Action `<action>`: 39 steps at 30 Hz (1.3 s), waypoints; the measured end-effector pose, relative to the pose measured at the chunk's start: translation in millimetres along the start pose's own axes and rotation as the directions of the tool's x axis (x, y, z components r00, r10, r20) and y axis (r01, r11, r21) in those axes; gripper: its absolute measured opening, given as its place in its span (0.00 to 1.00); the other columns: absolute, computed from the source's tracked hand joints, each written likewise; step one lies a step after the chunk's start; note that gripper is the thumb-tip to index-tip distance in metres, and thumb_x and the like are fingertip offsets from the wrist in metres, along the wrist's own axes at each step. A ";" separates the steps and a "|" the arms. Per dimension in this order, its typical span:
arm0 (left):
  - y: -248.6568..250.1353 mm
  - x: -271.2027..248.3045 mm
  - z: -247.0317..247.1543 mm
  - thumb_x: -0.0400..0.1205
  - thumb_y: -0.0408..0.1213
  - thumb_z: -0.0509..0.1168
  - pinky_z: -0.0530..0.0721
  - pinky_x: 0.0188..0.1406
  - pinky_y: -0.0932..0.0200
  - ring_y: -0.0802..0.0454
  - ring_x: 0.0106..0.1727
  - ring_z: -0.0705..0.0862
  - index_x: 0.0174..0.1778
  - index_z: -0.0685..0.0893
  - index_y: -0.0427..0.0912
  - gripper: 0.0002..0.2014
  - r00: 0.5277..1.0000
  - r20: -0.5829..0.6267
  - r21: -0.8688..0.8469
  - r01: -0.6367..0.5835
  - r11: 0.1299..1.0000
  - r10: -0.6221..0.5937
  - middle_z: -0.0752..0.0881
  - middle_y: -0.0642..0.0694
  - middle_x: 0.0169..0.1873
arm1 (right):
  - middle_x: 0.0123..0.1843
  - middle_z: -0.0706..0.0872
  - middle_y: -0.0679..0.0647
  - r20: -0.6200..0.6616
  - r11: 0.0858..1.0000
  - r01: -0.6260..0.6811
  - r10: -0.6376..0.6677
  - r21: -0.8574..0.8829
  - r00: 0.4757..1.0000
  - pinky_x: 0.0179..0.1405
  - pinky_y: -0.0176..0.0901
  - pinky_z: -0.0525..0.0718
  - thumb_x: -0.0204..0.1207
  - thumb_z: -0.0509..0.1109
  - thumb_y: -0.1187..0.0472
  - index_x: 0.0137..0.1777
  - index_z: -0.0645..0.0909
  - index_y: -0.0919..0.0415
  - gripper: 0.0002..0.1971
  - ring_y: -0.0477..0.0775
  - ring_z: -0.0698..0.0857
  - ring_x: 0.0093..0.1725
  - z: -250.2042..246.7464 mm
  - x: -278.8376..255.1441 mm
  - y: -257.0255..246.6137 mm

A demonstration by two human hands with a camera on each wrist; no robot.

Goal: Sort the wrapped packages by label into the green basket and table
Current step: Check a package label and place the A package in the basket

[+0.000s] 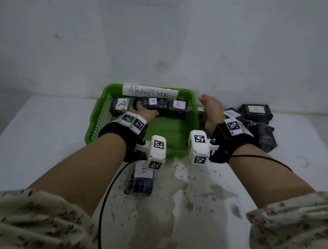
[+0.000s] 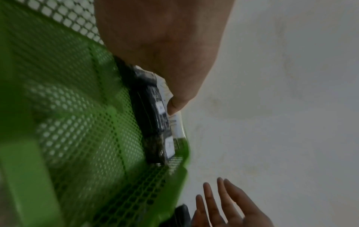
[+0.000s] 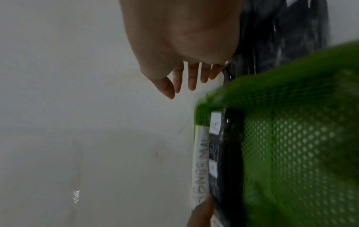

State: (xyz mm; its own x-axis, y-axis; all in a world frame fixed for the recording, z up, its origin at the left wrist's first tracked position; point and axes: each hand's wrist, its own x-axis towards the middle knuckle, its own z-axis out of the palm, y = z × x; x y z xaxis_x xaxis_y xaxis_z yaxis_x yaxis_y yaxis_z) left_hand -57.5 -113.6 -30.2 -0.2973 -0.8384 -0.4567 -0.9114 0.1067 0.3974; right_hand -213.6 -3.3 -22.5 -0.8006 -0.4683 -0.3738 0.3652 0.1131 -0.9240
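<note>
Packages wrapped in dark film with white paper labels: three marked A sit in a row against the far wall of the green mesh plastic basket point(image 1: 100, 116), under its taped "ABNORMAL" strip point(image 1: 149, 91). My left hand point(image 1: 146, 112) is inside the basket, resting on the middle A package point(image 1: 153, 103); I cannot tell whether the fingers grip it. Left A package point(image 1: 120, 105) and right A package point(image 1: 177, 107) flank it, nearly touching. Basket floor nearer me is bare mesh. My right hand point(image 1: 212, 110) hangs released, fingers straight, just outside the basket's right rim. Dark pile of packages point(image 1: 256, 122) crowds the white table point(image 1: 39, 133) to the right. One B-labelled package point(image 1: 141, 179) lies just before the near rim.
</note>
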 end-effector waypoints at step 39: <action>104.6 -9.7 100.8 0.88 0.35 0.52 0.74 0.70 0.43 0.33 0.70 0.75 0.82 0.58 0.42 0.25 0.939 0.241 -0.403 -0.134 0.905 0.247 0.73 0.32 0.72 | 0.67 0.74 0.62 0.482 -0.171 0.461 -0.114 -0.871 0.869 0.67 0.57 0.65 0.68 0.73 0.42 0.69 0.77 0.59 0.32 0.65 0.71 0.68 -62.1 106.4 14.2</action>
State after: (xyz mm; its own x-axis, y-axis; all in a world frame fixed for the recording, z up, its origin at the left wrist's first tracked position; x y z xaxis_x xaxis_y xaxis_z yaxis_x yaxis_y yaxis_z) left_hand -178.7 -40.4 -64.5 -0.5726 -0.6318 -0.5225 -0.6702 -0.0064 0.7422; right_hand -323.1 2.9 -80.5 -0.5078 -0.8423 -0.1808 -0.8452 0.5277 -0.0849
